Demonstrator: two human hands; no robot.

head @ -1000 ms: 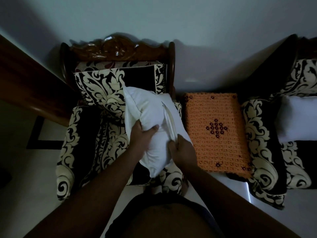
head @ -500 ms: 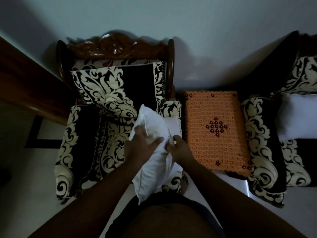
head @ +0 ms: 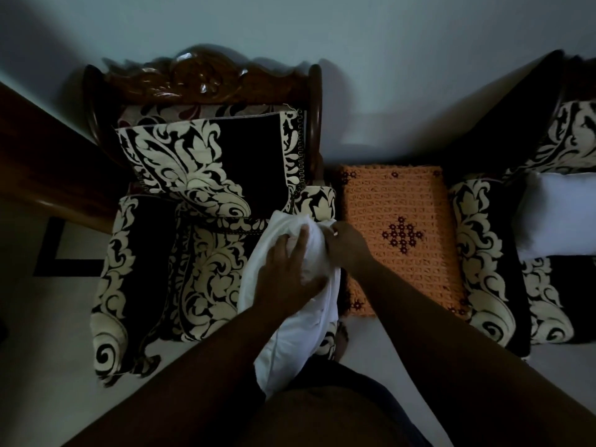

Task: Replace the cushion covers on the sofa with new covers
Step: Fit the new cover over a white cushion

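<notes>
White cushion point(head: 290, 317), over the armchair point(head: 154, 272) seat's right edge: left hand point(head: 287, 269) pressing it flat-fingered, right hand point(head: 342, 241) pinching its top corner. Patterned cover point(head: 206, 169) lies on the chair back, a second white cushion point(head: 558, 214) on the sofa; covering seemingly unfinished.

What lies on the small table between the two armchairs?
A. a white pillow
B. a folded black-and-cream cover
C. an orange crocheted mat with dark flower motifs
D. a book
C: the orange crocheted mat with dark flower motifs covers the table between the chairs.
</notes>
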